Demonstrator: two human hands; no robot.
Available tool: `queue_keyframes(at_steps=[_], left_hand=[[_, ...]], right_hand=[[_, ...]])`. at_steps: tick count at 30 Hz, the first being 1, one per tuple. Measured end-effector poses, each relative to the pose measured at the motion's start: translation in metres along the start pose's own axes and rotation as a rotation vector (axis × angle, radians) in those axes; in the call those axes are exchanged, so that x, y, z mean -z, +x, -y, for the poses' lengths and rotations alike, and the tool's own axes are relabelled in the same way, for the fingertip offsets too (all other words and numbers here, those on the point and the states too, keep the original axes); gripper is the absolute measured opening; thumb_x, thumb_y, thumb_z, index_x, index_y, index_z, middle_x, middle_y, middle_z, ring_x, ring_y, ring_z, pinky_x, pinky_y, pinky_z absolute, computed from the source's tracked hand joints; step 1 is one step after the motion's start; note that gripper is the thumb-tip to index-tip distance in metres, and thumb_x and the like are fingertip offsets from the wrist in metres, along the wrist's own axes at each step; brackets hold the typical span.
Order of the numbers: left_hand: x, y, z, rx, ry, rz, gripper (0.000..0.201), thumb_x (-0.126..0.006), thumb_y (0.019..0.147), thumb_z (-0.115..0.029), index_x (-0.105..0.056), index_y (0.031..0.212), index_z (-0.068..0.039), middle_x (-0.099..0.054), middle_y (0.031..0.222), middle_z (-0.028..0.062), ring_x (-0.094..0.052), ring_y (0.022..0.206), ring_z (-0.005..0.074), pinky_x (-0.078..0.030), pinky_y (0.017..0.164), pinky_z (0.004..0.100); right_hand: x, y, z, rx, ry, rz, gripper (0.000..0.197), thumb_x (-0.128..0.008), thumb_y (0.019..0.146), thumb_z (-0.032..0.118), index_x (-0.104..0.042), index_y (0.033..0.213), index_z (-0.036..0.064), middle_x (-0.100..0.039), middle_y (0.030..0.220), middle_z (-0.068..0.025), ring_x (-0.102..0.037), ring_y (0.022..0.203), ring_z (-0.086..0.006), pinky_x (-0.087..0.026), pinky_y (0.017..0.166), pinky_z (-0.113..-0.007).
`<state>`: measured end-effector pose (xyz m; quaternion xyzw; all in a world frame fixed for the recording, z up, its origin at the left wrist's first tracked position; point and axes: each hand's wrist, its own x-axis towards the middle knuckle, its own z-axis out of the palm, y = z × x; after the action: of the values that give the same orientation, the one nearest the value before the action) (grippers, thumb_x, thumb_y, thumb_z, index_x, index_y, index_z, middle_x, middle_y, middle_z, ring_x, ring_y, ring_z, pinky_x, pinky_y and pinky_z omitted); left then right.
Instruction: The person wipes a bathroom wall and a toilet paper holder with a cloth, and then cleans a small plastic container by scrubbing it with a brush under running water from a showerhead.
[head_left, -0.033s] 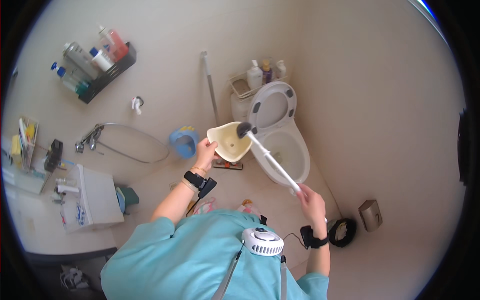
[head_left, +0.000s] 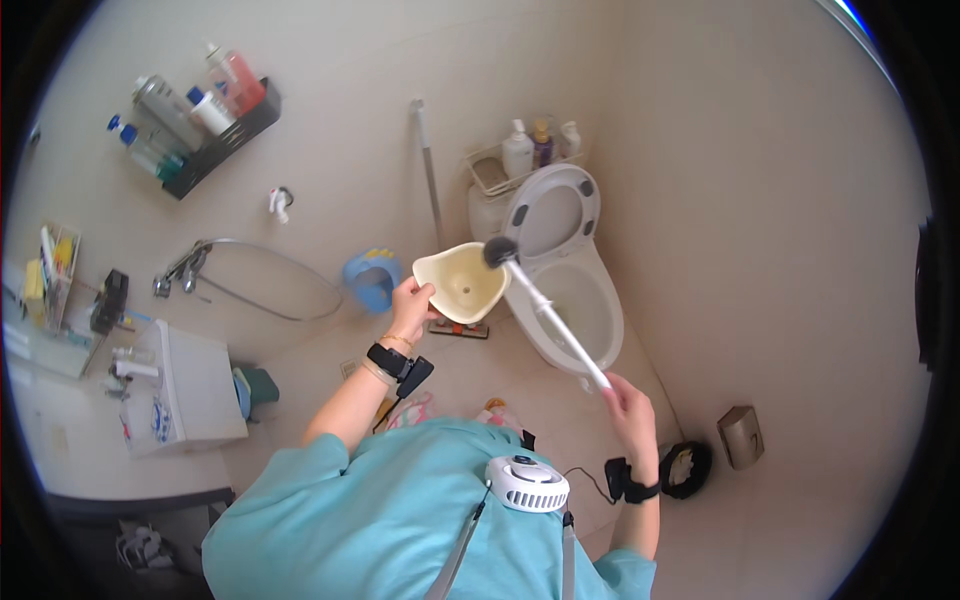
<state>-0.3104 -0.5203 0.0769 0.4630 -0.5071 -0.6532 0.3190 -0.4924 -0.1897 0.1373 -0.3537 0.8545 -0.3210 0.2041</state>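
Observation:
My left hand [head_left: 409, 307] grips the near left rim of a cream plastic bowl [head_left: 462, 278] with a wavy, flared rim, tilted so its inside shows. In my right hand [head_left: 630, 411] is the handle end of a long white toilet brush [head_left: 563, 332]. Its dark round head sits at the bowl's right rim, overlapping it in view; whether they touch I cannot tell. Behind and below the brush stands the toilet [head_left: 604, 307], its lid and seat raised.
Bottles stand in a white rack [head_left: 487, 176] behind the toilet. A long pole [head_left: 430, 175] leans on the wall, near a blue plastic potty [head_left: 372, 281]. Left are a shower hose [head_left: 290, 318] and a white washbasin [head_left: 200, 395]; right, a black waste bin [head_left: 703, 474].
The brush head has moved slightly right, from inside the bowl's right edge to its rim. My right hand has shifted a little right and down; my left hand stays almost still.

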Motion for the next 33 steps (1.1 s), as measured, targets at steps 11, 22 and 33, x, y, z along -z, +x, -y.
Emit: queue_keyframes(at_steps=[11, 22, 33], left_hand=[[0.035, -0.039, -0.026, 0.061, -0.196, -0.199, 0.019, -0.05, 0.077, -0.009, -0.054, 0.094, 0.0, -0.057, 0.081, 0.0078, -0.062, 0.066, 0.0191, -0.054, 0.057, 0.0338], [0.09, -0.015, 0.034, 0.148, -0.431, -0.525, 0.026, -0.052, 0.078, -0.008, -0.049, 0.102, -0.001, -0.057, 0.095, 0.0112, -0.062, 0.082, 0.0251, -0.055, 0.069, 0.0374], [0.206, 0.009, 0.093, 0.246, -0.699, -0.675, 0.024, -0.05, 0.076, -0.001, -0.05, 0.1, -0.001, -0.054, 0.1, 0.0118, -0.056, 0.094, 0.024, -0.05, 0.082, 0.0373]], right_hand=[[-0.046, -0.009, -0.055, -0.457, 0.94, -0.078, 0.034, -0.044, 0.091, 0.029, -0.049, 0.115, 0.0056, -0.044, 0.06, 0.0002, -0.036, 0.042, -0.0051, -0.028, 0.037, -0.019], [-0.092, -0.003, -0.034, -0.392, 0.746, -0.013, 0.033, -0.043, 0.091, 0.021, -0.046, 0.12, 0.0052, -0.039, 0.055, 0.0043, -0.033, 0.04, -0.0019, -0.026, 0.034, -0.017], [-0.158, 0.036, 0.037, -0.001, 0.066, 0.187, 0.029, -0.053, 0.084, 0.021, -0.057, 0.106, 0.0018, -0.056, 0.063, -0.0169, -0.054, 0.054, -0.0246, -0.042, 0.051, -0.035]])
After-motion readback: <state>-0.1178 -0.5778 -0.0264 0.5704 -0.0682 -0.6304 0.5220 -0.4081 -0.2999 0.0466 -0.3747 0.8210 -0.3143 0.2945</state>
